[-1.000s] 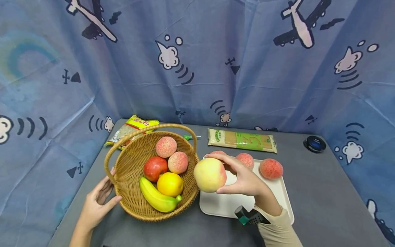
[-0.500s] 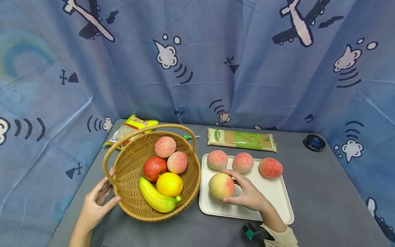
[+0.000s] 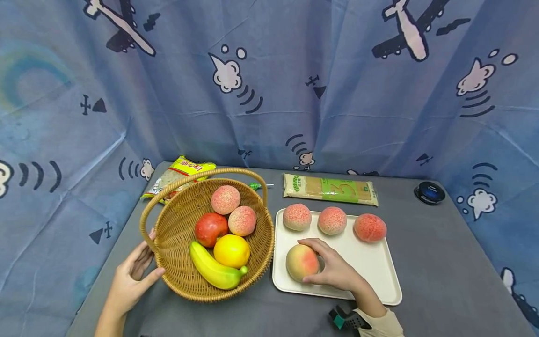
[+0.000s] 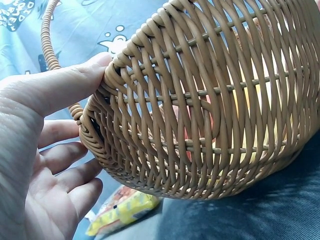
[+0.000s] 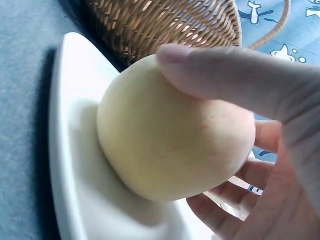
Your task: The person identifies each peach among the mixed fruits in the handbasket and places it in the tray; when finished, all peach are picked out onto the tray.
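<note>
Fingers of the right hand (image 3: 334,270) curl around a large yellow-pink peach (image 3: 301,262) resting on the white rectangular tray (image 3: 370,262), steadying it, while the open left hand (image 3: 132,276) braces the woven wicker basket (image 3: 177,234) against sliding.

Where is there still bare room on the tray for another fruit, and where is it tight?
The white tray is bare on its right half, between the right hand holding the yellow-pink peach and the tray's right rim, below the three pink peaches along the far edge. That far row and the near left corner are crowded, and the basket is mostly full.
</note>
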Action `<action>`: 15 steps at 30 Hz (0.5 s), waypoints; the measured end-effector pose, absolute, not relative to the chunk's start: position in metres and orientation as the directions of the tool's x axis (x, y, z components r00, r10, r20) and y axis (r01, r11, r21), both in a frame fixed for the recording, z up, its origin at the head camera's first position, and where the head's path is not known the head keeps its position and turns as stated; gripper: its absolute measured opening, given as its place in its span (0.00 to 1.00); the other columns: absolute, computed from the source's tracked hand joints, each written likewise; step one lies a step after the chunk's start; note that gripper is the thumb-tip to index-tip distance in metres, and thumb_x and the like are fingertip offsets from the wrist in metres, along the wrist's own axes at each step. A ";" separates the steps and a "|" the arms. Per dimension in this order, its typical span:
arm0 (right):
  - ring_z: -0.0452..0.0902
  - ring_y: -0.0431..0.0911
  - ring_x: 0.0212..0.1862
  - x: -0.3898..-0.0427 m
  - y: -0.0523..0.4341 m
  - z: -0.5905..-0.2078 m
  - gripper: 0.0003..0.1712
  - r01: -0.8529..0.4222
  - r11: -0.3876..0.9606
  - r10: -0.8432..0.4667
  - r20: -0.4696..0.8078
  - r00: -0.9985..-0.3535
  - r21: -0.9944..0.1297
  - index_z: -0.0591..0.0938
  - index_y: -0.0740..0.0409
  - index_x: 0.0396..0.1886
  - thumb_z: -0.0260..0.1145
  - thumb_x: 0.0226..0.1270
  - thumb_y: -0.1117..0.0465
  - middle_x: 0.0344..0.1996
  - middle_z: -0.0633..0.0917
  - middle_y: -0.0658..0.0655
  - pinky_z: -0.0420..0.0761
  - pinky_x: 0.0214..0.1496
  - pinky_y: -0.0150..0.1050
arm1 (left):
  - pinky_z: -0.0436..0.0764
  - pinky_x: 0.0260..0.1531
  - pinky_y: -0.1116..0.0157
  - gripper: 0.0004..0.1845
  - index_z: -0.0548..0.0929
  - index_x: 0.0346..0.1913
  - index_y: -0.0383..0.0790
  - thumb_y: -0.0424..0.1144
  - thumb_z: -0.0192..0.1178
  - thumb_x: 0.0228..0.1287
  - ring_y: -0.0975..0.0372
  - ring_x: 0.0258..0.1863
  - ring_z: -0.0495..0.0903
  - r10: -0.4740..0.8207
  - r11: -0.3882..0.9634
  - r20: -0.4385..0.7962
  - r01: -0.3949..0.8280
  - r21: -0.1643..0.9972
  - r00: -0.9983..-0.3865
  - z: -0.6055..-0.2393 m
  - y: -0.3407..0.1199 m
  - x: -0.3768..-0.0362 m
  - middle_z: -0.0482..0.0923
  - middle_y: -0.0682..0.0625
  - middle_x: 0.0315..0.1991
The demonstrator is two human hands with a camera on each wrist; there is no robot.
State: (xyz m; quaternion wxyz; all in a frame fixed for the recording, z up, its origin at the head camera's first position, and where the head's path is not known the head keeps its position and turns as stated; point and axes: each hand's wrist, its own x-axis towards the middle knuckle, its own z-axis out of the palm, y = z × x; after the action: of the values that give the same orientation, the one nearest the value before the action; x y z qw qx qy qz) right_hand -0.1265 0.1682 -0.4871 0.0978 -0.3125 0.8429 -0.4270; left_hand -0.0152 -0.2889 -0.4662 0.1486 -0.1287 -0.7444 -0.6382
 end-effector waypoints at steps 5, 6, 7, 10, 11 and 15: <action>0.68 0.38 0.57 -0.125 0.167 -0.488 0.48 -0.416 0.443 -0.604 0.078 -0.793 -0.795 0.70 0.52 0.65 0.80 0.42 0.48 0.58 0.75 0.50 0.76 0.57 0.37 | 0.64 0.65 0.78 0.41 0.53 0.69 0.20 0.11 0.57 0.51 0.69 0.69 0.62 0.010 0.139 0.395 0.392 0.909 -0.919 -0.467 -0.289 -0.014 0.54 0.44 0.74; 0.68 0.38 0.58 -0.125 0.167 -0.488 0.49 -0.409 0.441 -0.605 0.073 -0.793 -0.799 0.70 0.52 0.65 0.80 0.42 0.49 0.58 0.74 0.50 0.75 0.58 0.37 | 0.64 0.65 0.78 0.41 0.52 0.69 0.19 0.11 0.57 0.51 0.69 0.69 0.62 0.012 0.136 0.397 0.394 0.909 -0.918 -0.467 -0.289 -0.014 0.54 0.44 0.74; 0.67 0.38 0.58 -0.125 0.167 -0.488 0.49 -0.400 0.436 -0.606 0.066 -0.793 -0.806 0.69 0.52 0.66 0.80 0.42 0.49 0.59 0.74 0.51 0.75 0.59 0.37 | 0.64 0.65 0.78 0.41 0.53 0.69 0.20 0.11 0.57 0.51 0.69 0.69 0.62 0.010 0.136 0.395 0.393 0.909 -0.919 -0.467 -0.289 -0.014 0.54 0.44 0.74; 0.67 0.38 0.59 -0.125 0.167 -0.489 0.50 -0.381 0.427 -0.609 0.050 -0.791 -0.820 0.68 0.54 0.67 0.80 0.43 0.51 0.60 0.73 0.52 0.74 0.61 0.39 | 0.64 0.65 0.77 0.41 0.53 0.69 0.20 0.11 0.57 0.51 0.69 0.69 0.62 0.009 0.140 0.394 0.391 0.910 -0.919 -0.467 -0.289 -0.014 0.53 0.43 0.74; 0.66 0.38 0.60 -0.125 0.167 -0.489 0.51 -0.375 0.427 -0.610 0.044 -0.791 -0.822 0.67 0.55 0.67 0.80 0.43 0.51 0.60 0.73 0.52 0.73 0.62 0.40 | 0.64 0.65 0.77 0.41 0.53 0.70 0.21 0.11 0.57 0.51 0.68 0.69 0.62 0.007 0.140 0.392 0.389 0.911 -0.920 -0.467 -0.289 -0.014 0.53 0.43 0.74; 0.64 0.42 0.64 -0.124 0.167 -0.491 0.54 -0.351 0.425 -0.612 0.021 -0.791 -0.834 0.63 0.57 0.70 0.80 0.43 0.52 0.64 0.70 0.54 0.69 0.67 0.43 | 0.64 0.65 0.77 0.41 0.53 0.70 0.21 0.11 0.57 0.51 0.68 0.69 0.62 0.006 0.136 0.392 0.389 0.911 -0.920 -0.468 -0.289 -0.015 0.53 0.43 0.74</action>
State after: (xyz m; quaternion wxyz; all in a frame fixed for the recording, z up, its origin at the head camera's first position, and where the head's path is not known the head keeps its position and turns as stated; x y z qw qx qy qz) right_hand -0.1237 0.1670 -0.4913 0.1444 -0.2894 0.8317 -0.4513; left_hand -0.0149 -0.2892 -0.4676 0.1488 -0.1337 -0.7389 -0.6434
